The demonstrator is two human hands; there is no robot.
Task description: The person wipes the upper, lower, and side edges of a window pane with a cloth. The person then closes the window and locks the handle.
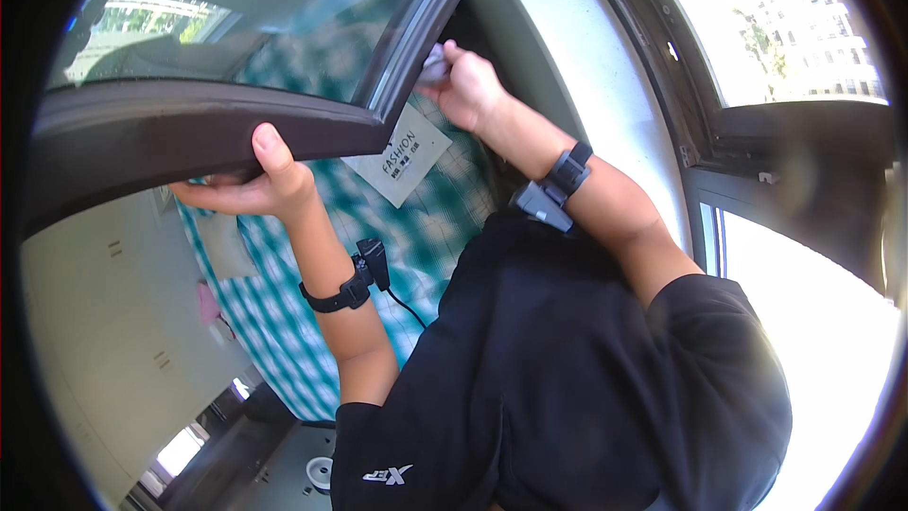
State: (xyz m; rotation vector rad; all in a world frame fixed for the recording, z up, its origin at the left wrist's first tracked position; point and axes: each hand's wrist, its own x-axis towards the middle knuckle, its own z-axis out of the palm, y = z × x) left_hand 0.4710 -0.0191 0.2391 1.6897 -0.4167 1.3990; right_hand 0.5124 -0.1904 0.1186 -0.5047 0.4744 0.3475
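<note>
dark brown window frame, teal checked curtain

Overexposed daylight glares through the window; fisheye edges bend darkly.

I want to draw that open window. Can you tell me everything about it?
The window sash has a dark brown frame, metal by its look, around clear glass that reflects trees and green checked cloth. It is swung open and fills the upper left of the view. The left hand grips its lower rail, thumb on top. The right hand presses a small pale cloth against its side edge.
</note>
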